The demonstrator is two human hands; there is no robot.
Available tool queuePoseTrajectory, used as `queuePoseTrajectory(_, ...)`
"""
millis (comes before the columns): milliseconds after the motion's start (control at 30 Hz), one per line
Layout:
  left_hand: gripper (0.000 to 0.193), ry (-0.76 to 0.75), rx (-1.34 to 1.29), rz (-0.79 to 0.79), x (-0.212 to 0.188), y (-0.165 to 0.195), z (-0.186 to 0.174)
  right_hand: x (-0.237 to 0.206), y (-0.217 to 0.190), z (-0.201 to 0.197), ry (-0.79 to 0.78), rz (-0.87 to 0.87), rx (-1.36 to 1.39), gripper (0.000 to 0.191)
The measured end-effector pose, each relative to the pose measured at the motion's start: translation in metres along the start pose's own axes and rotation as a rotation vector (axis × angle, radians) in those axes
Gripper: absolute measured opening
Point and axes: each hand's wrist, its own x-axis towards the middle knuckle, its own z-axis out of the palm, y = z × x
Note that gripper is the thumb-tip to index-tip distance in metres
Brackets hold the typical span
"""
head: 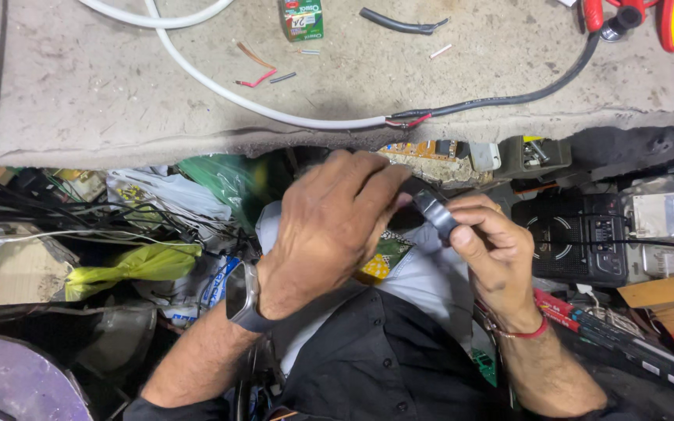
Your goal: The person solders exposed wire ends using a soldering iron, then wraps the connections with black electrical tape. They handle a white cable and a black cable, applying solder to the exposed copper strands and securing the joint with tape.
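Both my hands meet just below the workbench's front edge, above my lap. My right hand (493,253) pinches a small roll of black tape (434,212) between thumb and fingers. My left hand (329,226), with a dark watch on its wrist, curls over something dark beside the roll; its fingers hide what it grips. On the bench above lies a white cable (220,90) joined to a black cable (509,100), with bared red and black wires (407,119) at the joint.
On the worn bench (103,109) lie a green box (300,19), cut wire scraps (255,70), a black sleeve piece (399,22) and red-handled pliers (668,19). Under the bench: plastic bags (142,261), a circuit board (423,152), a black radio-like device (579,238), boxes.
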Motion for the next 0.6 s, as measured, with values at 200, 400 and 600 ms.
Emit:
queuePoseTrajectory(200,0.025,0.045,0.455,0.171,0.030,-0.034,0.012,-0.008,0.018,0.013,0.008,0.149,0.688,0.030)
queuePoseTrajectory(400,0.025,-0.087,0.358,0.173,0.024,-0.040,0.023,-0.016,0.016,0.012,0.001,0.112,0.663,0.031)
queuePoseTrajectory(600,0.024,-0.040,0.312,0.094,0.007,-0.028,0.025,-0.014,0.030,0.020,0.003,0.142,0.679,0.031)
